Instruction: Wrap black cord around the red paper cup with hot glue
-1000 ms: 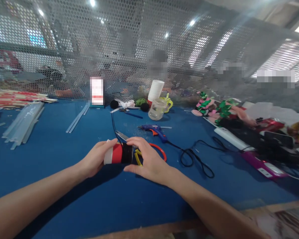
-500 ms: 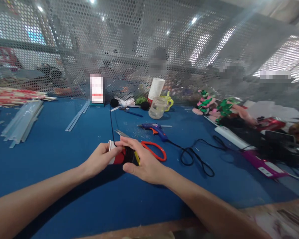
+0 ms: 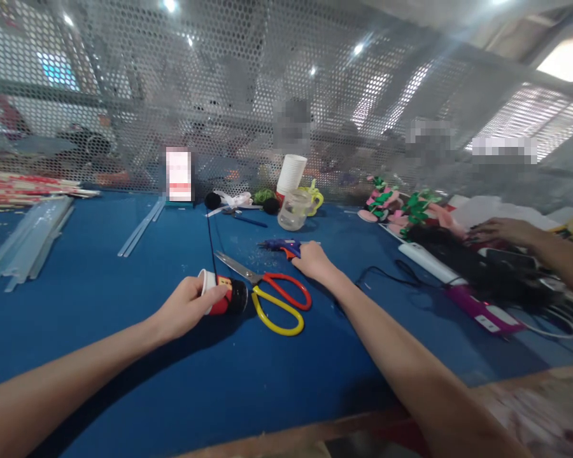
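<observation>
My left hand is closed round a small paper cup lying on its side, red and white with black yarn wound on its end. A black yarn strand runs from the cup to the back of the table. My right hand has reached forward and wraps the handle of the blue hot glue gun, which lies on the blue table. Scissors with one red and one yellow loop lie between my hands.
A clear mug and a stack of white cups stand at the back. Glue sticks lie at the left. Another person's hand rests at the right by felt flowers and a white power strip. A mesh screen closes the back.
My right hand let go of the cup and moved forward and right onto the glue gun. The scissors are now uncovered. Another person's hand has come in at the right.
</observation>
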The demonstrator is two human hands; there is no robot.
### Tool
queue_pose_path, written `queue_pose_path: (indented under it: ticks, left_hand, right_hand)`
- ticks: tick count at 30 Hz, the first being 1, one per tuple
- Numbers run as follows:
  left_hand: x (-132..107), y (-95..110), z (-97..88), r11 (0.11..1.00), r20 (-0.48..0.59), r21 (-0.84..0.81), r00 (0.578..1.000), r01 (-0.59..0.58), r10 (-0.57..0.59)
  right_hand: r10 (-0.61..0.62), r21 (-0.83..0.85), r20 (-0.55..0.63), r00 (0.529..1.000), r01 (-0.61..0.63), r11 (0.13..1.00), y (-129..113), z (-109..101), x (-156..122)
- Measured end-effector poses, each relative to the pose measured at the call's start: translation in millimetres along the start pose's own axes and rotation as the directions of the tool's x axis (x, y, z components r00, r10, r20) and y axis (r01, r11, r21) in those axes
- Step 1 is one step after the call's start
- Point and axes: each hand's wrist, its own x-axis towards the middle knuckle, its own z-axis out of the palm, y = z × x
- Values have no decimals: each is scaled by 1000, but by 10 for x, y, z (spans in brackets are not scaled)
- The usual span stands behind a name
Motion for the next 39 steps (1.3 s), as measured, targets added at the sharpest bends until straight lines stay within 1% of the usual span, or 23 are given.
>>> queue_pose_path:
  ticks: [2,5,7,9,10,11,12,14,16,18,20,22,24,27,28,30,32,36,39]
  left_hand:
    - [-3,10,-1,1000,-1,1,1000,-3,3]
    - [3,16,-2,1000,3,-9,1000,6,-6]
    - [10,9,-6,1000,2,-4,1000,20,-20]
    - [15,-3,-11,1000,-2,17,1000,26,-26]
    - [17,-9,-14,999,-3,32,1000,23,-23]
    - [17,-16,-17,999,0,46,1000,16,-16]
    - [17,-22,-21,998,3,60,1000,8,-8]
    - [18,-31,-26,997,2,83,1000,4,-4]
    - [24,-35,-31,996,-7,92,1000,16,-15]
    - [33,-31,-37,996,-15,89,999,31,-29]
    - [42,-22,-44,996,-15,75,999,45,-44]
    - [49,-15,-50,997,-15,57,998,60,-59]
    - [56,-14,-54,997,-21,43,997,69,-68]
    - [70,-22,-54,997,-30,33,997,74,-73]
    - [75,-25,-53,997,-31,31,997,74,-73]
    - [83,-28,-49,997,-30,32,997,75,-74]
    - [88,-26,-45,997,-31,36,997,72,-71]
    - [86,-13,-37,997,-45,45,997,65,-63]
    - [81,3,-34,996,-46,42,996,76,-74]
  right_hand:
    - [24,22,-18,1000,-24,999,-12,31,-8]
    - [45,99,-58,997,-39,994,-58,-80,-71]
    - [14,170,-77,997,-1,985,-103,-219,-162]
    - [-59,262,-51,997,71,962,-165,-353,-297]
    - [-119,387,-4,993,111,915,-200,-403,-377]
    - [-162,468,28,986,130,874,-238,-438,-461]
    - [-212,512,71,975,147,847,-277,-455,-544]
    - [-251,582,95,963,151,799,-349,-444,-696]
    - [-284,674,151,947,111,730,-405,-395,-812]
    - [-301,726,205,931,62,685,-437,-344,-890]
    - [-300,727,232,925,40,685,-446,-315,-940]
    - [-300,694,226,927,63,717,-450,-310,-977]
    - [-328,635,188,926,140,759,-461,-315,-1007]
    - [-403,516,85,911,306,800,-497,-316,-1038]
    - [-425,482,63,903,346,805,-510,-313,-1043]
    - [-448,435,45,893,386,814,-534,-309,-1049]
    - [-439,420,54,897,378,825,-551,-309,-1051]
    - [-369,418,86,926,302,857,-555,-309,-1069]
    - [-392,430,110,913,312,847,-531,-296,-1094]
